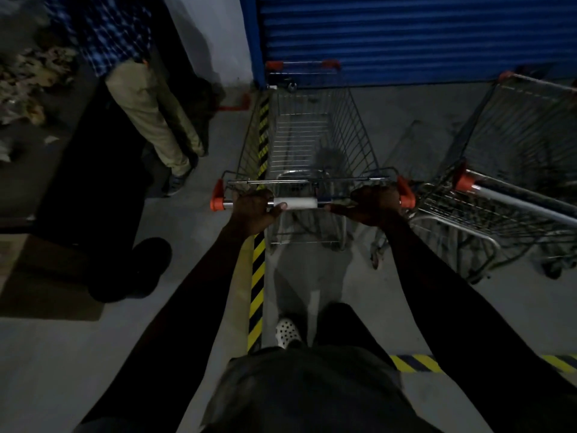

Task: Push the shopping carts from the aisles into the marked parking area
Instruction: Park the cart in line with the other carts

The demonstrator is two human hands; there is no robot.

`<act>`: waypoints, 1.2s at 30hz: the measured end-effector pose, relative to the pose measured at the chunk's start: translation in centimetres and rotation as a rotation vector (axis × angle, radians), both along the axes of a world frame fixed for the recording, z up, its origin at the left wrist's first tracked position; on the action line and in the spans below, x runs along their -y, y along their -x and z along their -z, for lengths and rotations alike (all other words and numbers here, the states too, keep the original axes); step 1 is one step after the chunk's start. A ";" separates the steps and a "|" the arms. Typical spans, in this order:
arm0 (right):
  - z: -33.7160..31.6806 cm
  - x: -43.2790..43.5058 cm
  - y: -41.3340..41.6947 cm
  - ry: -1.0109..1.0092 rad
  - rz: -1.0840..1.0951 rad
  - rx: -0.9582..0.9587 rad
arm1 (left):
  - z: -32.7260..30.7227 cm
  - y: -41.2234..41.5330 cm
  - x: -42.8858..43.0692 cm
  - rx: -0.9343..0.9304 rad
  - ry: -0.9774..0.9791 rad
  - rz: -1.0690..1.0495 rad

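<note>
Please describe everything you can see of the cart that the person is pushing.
The pushed cart is a silver wire basket on wheels, upright, and looks empty. Its metal handle has a white middle sleeve and orange end caps. The left hand and the right hand grip the handle. It stands along the yellow-black floor tape, pointing toward the blue shutter.

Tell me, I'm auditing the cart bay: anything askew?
The silver wire shopping cart ahead straddles the yellow-and-black striped floor tape on its left; the neighbouring wire cart on the right stands angled to it.

Store back area: shopping carts; blue roller shutter; hazard-striped floor tape.
</note>
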State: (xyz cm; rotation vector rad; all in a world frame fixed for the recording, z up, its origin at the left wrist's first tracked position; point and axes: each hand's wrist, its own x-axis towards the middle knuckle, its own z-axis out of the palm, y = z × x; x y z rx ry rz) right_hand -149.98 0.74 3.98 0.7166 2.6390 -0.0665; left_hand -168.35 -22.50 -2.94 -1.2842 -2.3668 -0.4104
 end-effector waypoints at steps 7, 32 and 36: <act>-0.8 5.5 -5.9 0.044 0.050 -0.208 | 1.2 -5.0 5.0 0.164 0.061 -0.033; 0.6 21.0 -30.3 -0.130 -0.015 -0.261 | 0.9 -29.9 20.8 0.148 0.106 -0.054; 1.2 22.5 -32.3 -0.140 0.009 -0.256 | 0.7 -32.2 22.3 0.141 0.043 -0.030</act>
